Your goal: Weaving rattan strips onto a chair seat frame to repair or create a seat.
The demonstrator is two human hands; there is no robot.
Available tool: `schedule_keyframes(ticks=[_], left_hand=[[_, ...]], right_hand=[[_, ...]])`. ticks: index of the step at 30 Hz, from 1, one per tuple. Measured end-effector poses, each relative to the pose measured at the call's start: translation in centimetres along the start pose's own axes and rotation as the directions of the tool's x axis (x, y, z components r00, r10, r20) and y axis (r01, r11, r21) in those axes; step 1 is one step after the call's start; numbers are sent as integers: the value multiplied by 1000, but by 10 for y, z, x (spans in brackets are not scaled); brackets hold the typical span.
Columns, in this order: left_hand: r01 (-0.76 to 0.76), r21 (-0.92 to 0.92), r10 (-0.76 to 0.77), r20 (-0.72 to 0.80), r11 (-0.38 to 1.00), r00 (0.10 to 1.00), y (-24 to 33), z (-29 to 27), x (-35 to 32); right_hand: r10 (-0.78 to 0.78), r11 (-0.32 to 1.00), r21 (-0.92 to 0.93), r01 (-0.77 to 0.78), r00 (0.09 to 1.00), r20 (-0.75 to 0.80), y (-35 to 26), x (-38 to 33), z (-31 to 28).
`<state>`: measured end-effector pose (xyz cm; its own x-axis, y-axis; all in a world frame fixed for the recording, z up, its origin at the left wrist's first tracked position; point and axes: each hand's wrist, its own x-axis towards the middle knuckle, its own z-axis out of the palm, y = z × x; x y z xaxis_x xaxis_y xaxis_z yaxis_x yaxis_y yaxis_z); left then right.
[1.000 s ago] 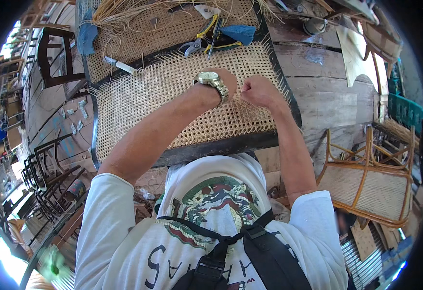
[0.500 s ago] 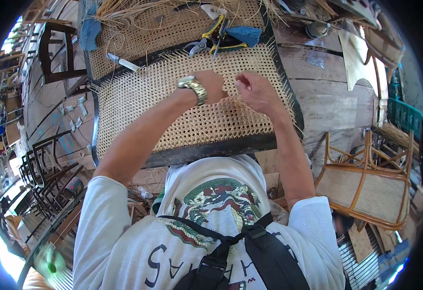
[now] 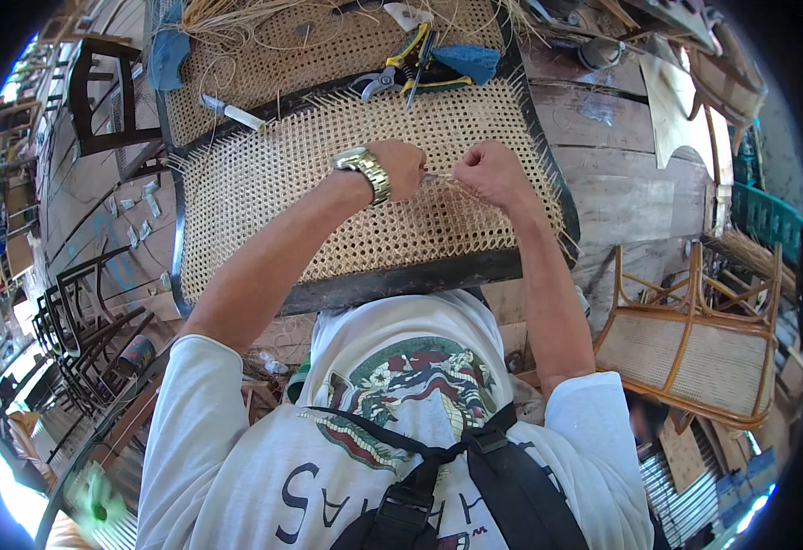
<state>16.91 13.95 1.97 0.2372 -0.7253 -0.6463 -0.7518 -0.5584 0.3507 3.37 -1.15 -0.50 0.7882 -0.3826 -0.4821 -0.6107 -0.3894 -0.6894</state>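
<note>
Woven cane webbing point(image 3: 328, 238) is stretched over a dark frame point(image 3: 401, 282) in front of me, loose strand ends poking out along its edges. My left hand point(image 3: 400, 170), below a gold-coloured wristwatch point(image 3: 365, 172), is closed low over the weave; a small thin tip shows beside its fingers, but what it grips is hidden. Just right of it, my right hand point(image 3: 491, 174) is closed in a pinch on a thin cane strand point(image 3: 445, 177) that runs between the two hands. Both hands are over the right half of the webbing.
Beyond the hands lie pruning shears point(image 3: 379, 84), a yellow-handled tool point(image 3: 440, 87), a blue cloth point(image 3: 467, 62) and a white-handled knife point(image 3: 234, 113). Loose cane strands point(image 3: 255, 16) pile at the far end. A rattan chair point(image 3: 686, 353) lies to the right; dark chair frames point(image 3: 104, 101) stand left.
My right hand's fingers have closed into a pinch, where they were apart before. My left hand has stayed almost in place, and a thin strand now shows between the hands.
</note>
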Motion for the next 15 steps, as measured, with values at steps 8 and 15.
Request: schedule_keyframes(ticks=[8,15], left_hand=[[-1,267,-24,91,964,996,36,-30,18],[37,143,-35,-12,989,999,22,6,14]], right_hand=[[93,992,79,-99,993,70,8,8,-8],[24,995,-98,-12,993,116,4,15,-2]])
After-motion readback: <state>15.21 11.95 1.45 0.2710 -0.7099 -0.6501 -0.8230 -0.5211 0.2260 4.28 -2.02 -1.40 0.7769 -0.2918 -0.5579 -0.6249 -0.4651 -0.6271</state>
